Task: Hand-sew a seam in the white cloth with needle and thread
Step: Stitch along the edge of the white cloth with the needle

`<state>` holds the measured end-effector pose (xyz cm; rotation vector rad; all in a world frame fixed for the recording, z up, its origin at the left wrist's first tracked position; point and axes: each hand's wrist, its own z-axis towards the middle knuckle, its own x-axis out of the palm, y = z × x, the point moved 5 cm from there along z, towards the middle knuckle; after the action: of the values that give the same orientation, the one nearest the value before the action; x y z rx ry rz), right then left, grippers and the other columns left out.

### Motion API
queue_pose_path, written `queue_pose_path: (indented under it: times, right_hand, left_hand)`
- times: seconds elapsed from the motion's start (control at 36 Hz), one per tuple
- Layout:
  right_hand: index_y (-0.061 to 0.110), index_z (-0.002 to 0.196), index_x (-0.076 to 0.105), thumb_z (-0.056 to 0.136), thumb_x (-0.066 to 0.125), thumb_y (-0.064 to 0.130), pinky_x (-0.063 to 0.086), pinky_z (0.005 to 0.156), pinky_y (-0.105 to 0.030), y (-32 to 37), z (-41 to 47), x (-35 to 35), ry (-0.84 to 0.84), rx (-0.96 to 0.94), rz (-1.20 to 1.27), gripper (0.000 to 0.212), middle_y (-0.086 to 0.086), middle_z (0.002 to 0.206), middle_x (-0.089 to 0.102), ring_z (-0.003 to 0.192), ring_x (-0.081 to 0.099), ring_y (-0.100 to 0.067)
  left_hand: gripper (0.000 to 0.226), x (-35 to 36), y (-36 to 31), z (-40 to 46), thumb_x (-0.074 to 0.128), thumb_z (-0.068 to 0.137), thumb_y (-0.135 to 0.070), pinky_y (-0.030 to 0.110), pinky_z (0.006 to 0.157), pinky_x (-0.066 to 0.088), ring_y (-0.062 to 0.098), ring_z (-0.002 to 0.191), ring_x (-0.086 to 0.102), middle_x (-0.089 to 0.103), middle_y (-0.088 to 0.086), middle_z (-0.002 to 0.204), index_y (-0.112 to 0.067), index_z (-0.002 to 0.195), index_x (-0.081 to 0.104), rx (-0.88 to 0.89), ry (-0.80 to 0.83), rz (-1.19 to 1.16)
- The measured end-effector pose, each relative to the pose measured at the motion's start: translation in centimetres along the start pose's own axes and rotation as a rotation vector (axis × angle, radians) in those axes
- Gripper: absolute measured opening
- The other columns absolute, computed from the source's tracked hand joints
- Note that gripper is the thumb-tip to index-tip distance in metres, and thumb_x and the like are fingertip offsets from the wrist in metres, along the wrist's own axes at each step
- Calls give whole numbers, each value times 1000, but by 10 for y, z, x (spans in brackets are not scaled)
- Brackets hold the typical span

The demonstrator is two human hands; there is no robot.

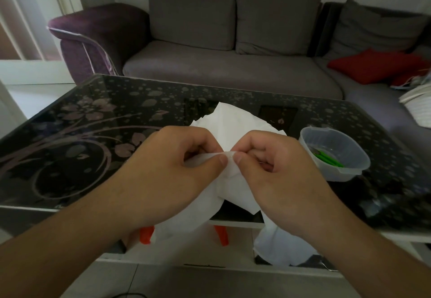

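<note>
1. Head view: the left hand [172,169] has its fingers curled; its grip pinches a fold of the white cloth [229,122] between thumb and fingers.
2. The right hand [277,169] is curled too; its grip pinches the same fold just beside the left thumb; a thin needle [231,156] seems to poke out between the two thumbs, but it is too small to be sure; I cannot see the thread.
3. The white cloth is held up above the near edge of the table [81,134]; part of it lies on the dark flowered glass behind the hands; the rest hangs down past the edge.
4. A clear plastic tub [333,150] sits on the table to the right, near the right hand; something green [326,159] lies inside it.
5. A grey sofa [233,64] stands behind the table; a red cushion [373,64] lies on it.
</note>
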<state>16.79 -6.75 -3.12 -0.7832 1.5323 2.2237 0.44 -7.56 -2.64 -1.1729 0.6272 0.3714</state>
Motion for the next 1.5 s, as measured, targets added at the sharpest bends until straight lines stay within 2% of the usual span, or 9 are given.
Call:
queue_pose_path:
  times: [0.17, 0.33, 0.47, 0.56, 0.78, 0.97, 1.11, 1.42, 1.5]
  right_hand:
    - [27, 84, 69, 100, 61, 20, 45, 66, -6, 0, 1, -4, -1, 20, 32, 19, 16, 72, 67, 78, 64, 1]
    - [26, 84, 69, 99, 61, 20, 44, 67, -6, 3, 4, -3, 26, 18, 42, 18, 9, 70, 66, 79, 64, -1]
    - [23, 84, 70, 99, 61, 18, 46, 62, -10, 3, 4, -4, 62, 11, 92, 18, -2, 67, 64, 67, 60, -11]
    - [19, 85, 71, 100, 61, 16, 43, 55, -14, 2, 4, -5, 113, 21, 148, 18, -2, 57, 56, 54, 48, -9]
    - [22, 86, 74, 100, 60, 16, 40, 62, -19, -2, 6, -8, 170, 65, 217, 21, 13, 52, 54, 55, 52, 0]
    - [16, 84, 75, 100, 59, 10, 41, 55, -20, -6, 6, -7, 216, 87, 352, 23, 0, 56, 50, 53, 43, -6]
    - [11, 82, 74, 99, 59, 7, 35, 52, -23, -9, 6, -5, 239, 111, 476, 23, -11, 59, 42, 54, 34, -16]
    - [8, 79, 70, 89, 57, 15, 28, 51, -27, -11, 5, 0, 314, 110, 678, 17, -7, 57, 35, 54, 25, -19]
    - [10, 82, 70, 88, 58, 16, 28, 51, -28, -10, 6, 0, 320, 116, 678, 15, -7, 57, 34, 54, 25, -19]
  left_hand:
    - [12, -1, 0, 4, 65, 95, -38, 7, 68, 45, -1, 82, 67, 71, -19, 82, -35, 88, 74, -30, -12, 2]
    - [14, -4, 4, 2, 66, 98, -31, 4, 67, 42, -2, 78, 64, 70, -19, 79, -33, 87, 74, -49, -8, 5]
    - [16, -3, 5, 3, 64, 99, -32, 7, 66, 42, -1, 80, 64, 69, -20, 81, -35, 86, 72, -69, 16, 21]
    - [15, -2, 4, 3, 64, 99, -32, 11, 69, 40, 0, 81, 65, 70, -19, 83, -35, 86, 72, -72, 36, 9]
    - [16, -1, 3, 3, 61, 100, -34, 10, 71, 42, -1, 87, 66, 71, -21, 90, -35, 90, 73, -93, 91, -26]
    - [16, -2, 2, 2, 61, 100, -33, 20, 77, 45, 3, 87, 68, 73, -17, 90, -34, 91, 75, -91, 122, -90]
    - [17, 0, 1, 1, 61, 100, -31, 23, 77, 46, 5, 84, 68, 74, -13, 89, -31, 91, 75, -92, 141, -150]
    - [20, 6, 6, -1, 66, 95, -27, 20, 67, 46, 5, 74, 67, 73, -7, 79, -23, 78, 77, -199, 169, -474]
    - [18, 8, 7, -1, 68, 91, -31, 25, 68, 47, 8, 75, 67, 73, -4, 79, -22, 78, 77, -231, 175, -538]
